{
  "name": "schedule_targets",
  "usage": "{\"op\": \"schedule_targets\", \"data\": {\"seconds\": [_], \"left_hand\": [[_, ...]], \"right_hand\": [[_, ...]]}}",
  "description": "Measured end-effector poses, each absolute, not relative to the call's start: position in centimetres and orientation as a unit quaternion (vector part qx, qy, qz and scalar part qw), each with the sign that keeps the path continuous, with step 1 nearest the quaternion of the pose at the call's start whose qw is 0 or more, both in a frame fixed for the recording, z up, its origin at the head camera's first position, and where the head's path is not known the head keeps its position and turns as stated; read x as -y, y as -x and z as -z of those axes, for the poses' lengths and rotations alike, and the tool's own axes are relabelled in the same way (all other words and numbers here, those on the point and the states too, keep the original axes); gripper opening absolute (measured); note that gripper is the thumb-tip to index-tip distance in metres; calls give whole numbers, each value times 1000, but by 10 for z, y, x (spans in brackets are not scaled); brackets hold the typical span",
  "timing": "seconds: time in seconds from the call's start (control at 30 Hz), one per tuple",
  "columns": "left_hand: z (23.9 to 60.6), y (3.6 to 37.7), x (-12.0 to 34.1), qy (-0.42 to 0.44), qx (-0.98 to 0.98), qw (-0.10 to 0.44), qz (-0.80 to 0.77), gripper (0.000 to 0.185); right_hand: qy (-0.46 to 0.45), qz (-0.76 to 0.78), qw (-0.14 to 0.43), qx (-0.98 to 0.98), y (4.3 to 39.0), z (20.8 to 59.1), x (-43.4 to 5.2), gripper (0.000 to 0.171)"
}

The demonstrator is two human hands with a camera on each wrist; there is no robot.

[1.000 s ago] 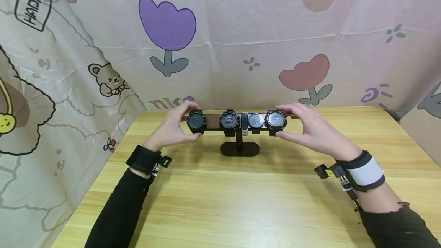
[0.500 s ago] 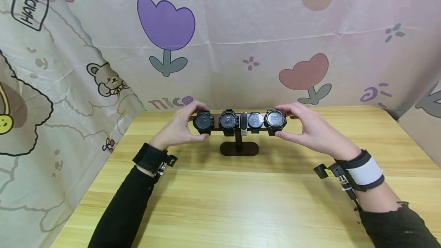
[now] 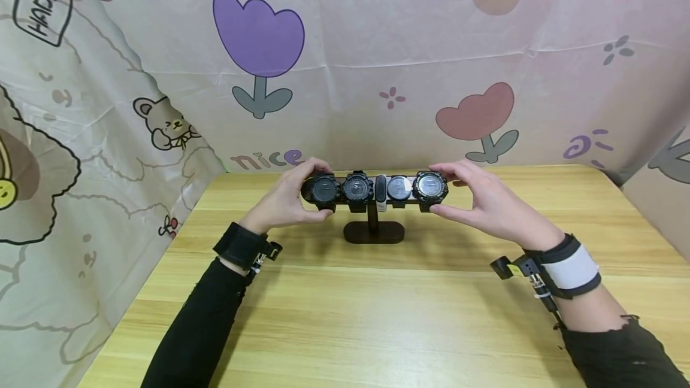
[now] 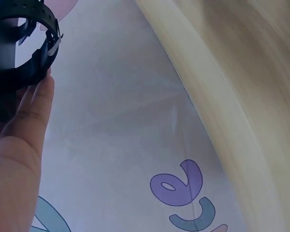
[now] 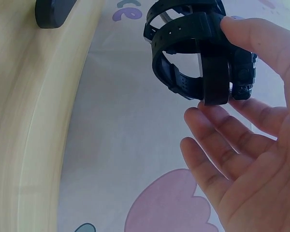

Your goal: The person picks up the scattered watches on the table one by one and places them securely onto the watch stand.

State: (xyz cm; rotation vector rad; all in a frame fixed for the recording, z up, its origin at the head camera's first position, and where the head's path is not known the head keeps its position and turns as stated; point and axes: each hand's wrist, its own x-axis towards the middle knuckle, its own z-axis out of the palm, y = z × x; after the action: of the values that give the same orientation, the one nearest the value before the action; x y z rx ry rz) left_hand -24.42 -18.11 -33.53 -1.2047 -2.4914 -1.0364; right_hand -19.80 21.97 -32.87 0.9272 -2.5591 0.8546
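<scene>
A dark watch stand [image 3: 374,233] holds a row of several wristwatches on its horizontal bar. At the row's left end, my left hand [image 3: 283,199] pinches a black wristwatch [image 3: 325,189] between thumb and fingers. My right hand [image 3: 482,202] holds the black wristwatch [image 3: 430,185] at the right end, its thumb on the strap and a fingertip at the opposite side, the other fingers loosely spread in the right wrist view. Between them are another black wristwatch [image 3: 357,187], a slim band [image 3: 381,188] and a silver-dialed watch [image 3: 399,188]. The left wrist view shows a buckled black strap [image 4: 50,46] beside my fingers.
The stand rests toward the back of a light wooden table [image 3: 345,316]. Behind it hangs a printed cloth [image 3: 345,124] with flowers and lettering, and another stretch of cloth [image 3: 108,136] runs along the left side.
My left hand has slid its watch rightward along the bar, closing the gap to the neighbouring watch. The right hand stays in place on its watch.
</scene>
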Motion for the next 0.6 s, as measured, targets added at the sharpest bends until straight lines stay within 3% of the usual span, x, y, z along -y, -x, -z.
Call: {"op": "schedule_targets", "data": {"seconds": [0.6], "left_hand": [[341, 243, 181, 394, 843, 84, 357, 74]], "right_hand": [[-317, -304, 133, 888, 198, 330, -220, 67]]}}
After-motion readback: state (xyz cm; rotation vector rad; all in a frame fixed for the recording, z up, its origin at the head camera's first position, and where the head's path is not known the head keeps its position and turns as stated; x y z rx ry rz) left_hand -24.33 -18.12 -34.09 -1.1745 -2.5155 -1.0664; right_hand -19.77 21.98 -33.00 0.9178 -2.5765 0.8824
